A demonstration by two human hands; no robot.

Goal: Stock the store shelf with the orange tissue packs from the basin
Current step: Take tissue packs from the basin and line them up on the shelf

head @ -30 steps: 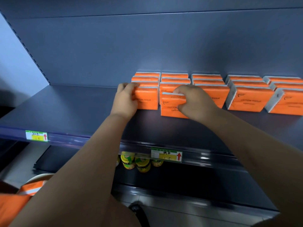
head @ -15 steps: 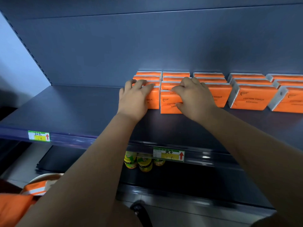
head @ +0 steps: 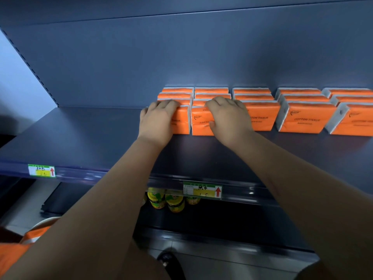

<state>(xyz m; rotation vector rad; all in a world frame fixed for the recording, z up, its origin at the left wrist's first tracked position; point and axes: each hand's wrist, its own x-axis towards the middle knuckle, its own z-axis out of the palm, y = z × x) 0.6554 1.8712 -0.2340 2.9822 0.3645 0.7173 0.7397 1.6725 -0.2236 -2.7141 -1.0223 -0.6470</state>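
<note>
Left hand (head: 159,120) palm-down, right hand (head: 228,116) curled, atop tissue packs (head: 201,122)

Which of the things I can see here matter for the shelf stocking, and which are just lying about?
Part of the job:
- left hand
- right hand
- orange tissue packs
- shelf
- basin, with more packs in it

Just lying about:
- yellow jars on the lower shelf
- price tags

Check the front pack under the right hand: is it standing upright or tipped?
Upright. The front pack stands on the shelf, printed face forward, level with its neighbours; the right hand covers part of it.
</note>
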